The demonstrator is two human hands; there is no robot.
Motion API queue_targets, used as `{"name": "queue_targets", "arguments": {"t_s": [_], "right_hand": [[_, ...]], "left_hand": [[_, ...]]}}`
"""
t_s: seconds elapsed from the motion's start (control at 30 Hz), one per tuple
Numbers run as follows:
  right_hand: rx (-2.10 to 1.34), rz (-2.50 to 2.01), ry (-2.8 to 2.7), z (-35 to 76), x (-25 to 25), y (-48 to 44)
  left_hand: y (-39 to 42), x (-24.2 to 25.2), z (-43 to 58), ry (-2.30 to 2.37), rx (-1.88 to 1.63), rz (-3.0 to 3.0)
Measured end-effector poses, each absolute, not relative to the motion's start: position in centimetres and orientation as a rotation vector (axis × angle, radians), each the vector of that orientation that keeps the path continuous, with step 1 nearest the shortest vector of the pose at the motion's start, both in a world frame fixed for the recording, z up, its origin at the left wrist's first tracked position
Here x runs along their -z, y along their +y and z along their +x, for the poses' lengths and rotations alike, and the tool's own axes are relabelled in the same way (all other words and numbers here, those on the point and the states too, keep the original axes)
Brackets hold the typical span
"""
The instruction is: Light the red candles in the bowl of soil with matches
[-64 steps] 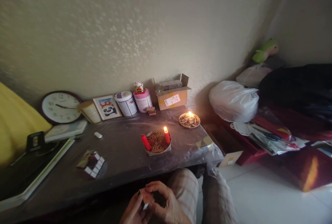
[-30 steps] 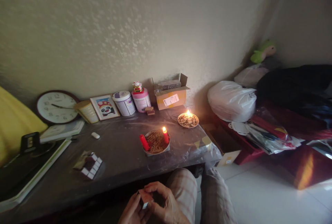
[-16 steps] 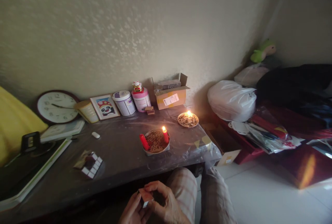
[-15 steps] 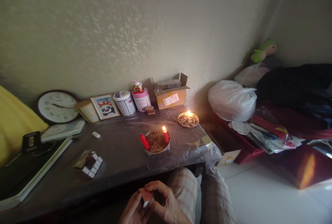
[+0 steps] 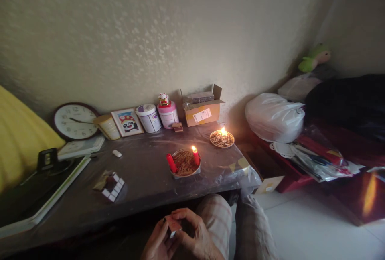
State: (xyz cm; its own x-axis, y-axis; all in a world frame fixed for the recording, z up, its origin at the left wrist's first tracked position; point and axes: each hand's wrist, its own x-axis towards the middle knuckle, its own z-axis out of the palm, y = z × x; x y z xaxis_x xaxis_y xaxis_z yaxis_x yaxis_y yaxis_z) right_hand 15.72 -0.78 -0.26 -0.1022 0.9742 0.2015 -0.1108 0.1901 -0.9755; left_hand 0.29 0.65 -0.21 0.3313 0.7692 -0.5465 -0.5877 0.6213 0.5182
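Over my lap, my left hand and my right hand both grip a small matchbox, reddish on top with a pale end. Fingers and thumbs press it from either side. Beyond the hands, a round dish on the table carries two red candles. The right candle burns with a small flame; the left candle is unlit and leans. Farther back, a second dish is filled with matchsticks, and a flame burns at its far side.
Several matchboxes in plastic wrap lie on the table's left part. A wall clock, a panda picture, tins and a cardboard carton line the wall. White plastic bag and boxes stand to the right.
The view has shifted slightly, so the table and its things appear a little farther right. Both hands still hold the matchbox, which is tilted a little differently.
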Motion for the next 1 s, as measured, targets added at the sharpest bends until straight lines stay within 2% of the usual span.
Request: {"name": "queue_targets", "arguments": {"t_s": [0.57,1.0], "right_hand": [[-1.077,-0.972,-1.405,15.7,-0.1,-0.8],[-0.891,-1.004,-1.524,15.3,0.1,-1.5]], "left_hand": [[0.3,1.5,0.8,0.891,-0.960,0.301],[0.1,0.8,0.6,0.727,-0.957,0.330]]}}
